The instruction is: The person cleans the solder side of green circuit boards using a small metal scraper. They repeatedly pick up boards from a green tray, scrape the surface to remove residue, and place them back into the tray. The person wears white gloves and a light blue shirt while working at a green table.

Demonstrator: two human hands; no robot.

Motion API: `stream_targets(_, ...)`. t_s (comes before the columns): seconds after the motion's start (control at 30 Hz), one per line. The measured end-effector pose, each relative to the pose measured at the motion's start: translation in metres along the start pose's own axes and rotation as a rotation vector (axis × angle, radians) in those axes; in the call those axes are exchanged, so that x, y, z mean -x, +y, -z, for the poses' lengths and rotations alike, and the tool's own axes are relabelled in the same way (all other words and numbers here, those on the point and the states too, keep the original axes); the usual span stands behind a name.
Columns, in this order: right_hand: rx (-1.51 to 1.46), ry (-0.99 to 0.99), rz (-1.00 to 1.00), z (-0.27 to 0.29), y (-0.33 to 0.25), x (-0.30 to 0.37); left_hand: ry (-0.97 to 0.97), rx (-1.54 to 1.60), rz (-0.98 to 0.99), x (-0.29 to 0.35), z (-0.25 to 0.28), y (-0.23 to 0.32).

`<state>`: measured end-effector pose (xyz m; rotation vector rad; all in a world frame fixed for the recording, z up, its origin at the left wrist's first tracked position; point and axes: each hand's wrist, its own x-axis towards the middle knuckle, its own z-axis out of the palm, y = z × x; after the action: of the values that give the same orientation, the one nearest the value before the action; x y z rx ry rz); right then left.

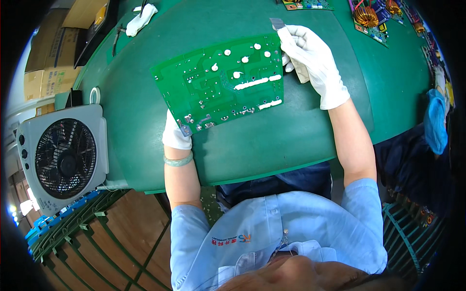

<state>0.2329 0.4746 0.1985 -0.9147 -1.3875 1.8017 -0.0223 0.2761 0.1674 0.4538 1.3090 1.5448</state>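
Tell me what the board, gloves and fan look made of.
Board: probably rigid resin laminate, smooth glossy green, dotted with shiny metallic joints.
Gloves: likely thin fabric, matte white, creasing softly around the fingers.
Fan: apparently plastic, satin pale grey, with rounded, moulded-looking corners.

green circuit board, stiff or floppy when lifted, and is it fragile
Probably stiff: the green circuit board shows no clear sag, with the left hand behind its lower-left corner. Perhaps fragile: small solder joints sit exposed on its face.
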Motion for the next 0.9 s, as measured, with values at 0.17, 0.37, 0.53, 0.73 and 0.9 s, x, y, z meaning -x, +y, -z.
stream_targets(0.17, -0.032, -0.013, -0.007, -0.001, 0.002, -0.002, -0.041, -0.238, -0.168, 0.015, -0.017, 0.004)
stream_targets(0.37, -0.116, -0.041, 0.033, 0.0, 0.004, -0.001, -0.237, -0.592, -0.393, -0.009, -0.011, -0.012)
stream_targets(0.53, -0.121, -0.025, 0.015, 0.007, 0.011, -0.002, -0.318, 0.181, -0.042, -0.024, -0.007, -0.019)
stream_targets(0.73, -0.119, -0.051, 0.005, 0.001, 0.01, -0.002, -0.32, 0.574, 0.102, -0.03, 0.002, -0.027)
stream_targets(0.9, -0.103, -0.027, -0.009, 0.0, 0.006, -0.001, -0.244, 0.471, 0.061, -0.023, -0.009, -0.018)
